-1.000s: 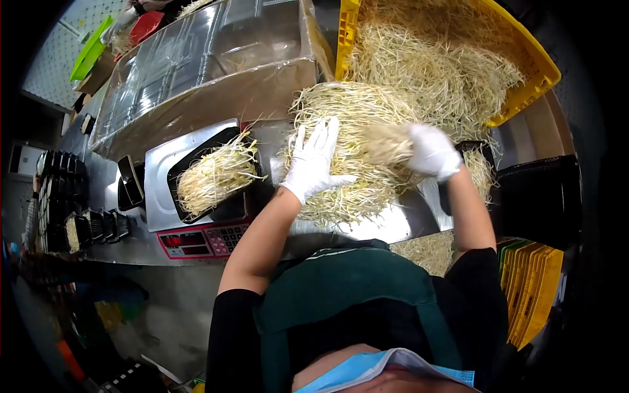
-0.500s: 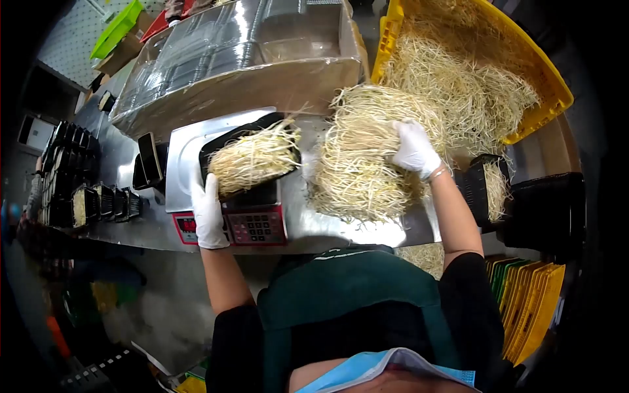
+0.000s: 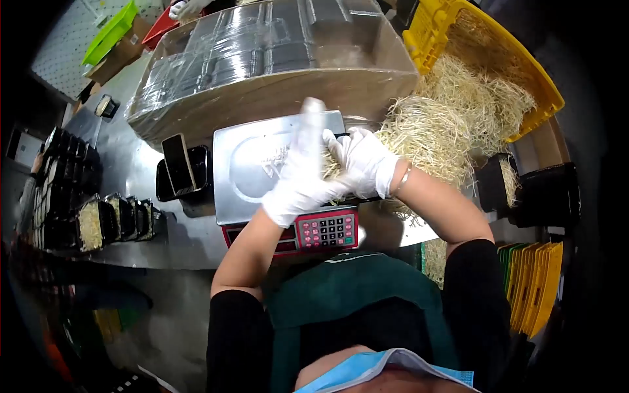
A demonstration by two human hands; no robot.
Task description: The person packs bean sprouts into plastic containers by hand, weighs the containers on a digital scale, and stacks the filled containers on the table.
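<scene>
Both gloved hands meet over the right side of the metal scale (image 3: 246,173). My left hand (image 3: 298,183) is open, its fingers stretched upward and blurred, its palm against a bunch of sprouts (image 3: 332,167). Around the other side of that bunch and its black tray, my right hand (image 3: 368,160) is curled and closed. The hands hide most of the tray. A large heap of sprouts (image 3: 426,131) lies just right of my right hand.
Behind the scale stands a box (image 3: 275,92) of clear plastic lids. A yellow crate (image 3: 547,85) spills sprouts at the back right. Left are a black tray with a phone (image 3: 178,160) and several filled trays (image 3: 92,226). Another person's gloved hand (image 3: 187,9) shows at the top.
My left hand has moved right from the tray's left side to its sprouts. My right hand has left the heap and grasped the tray, now off the scale's middle. The view has shifted.
</scene>
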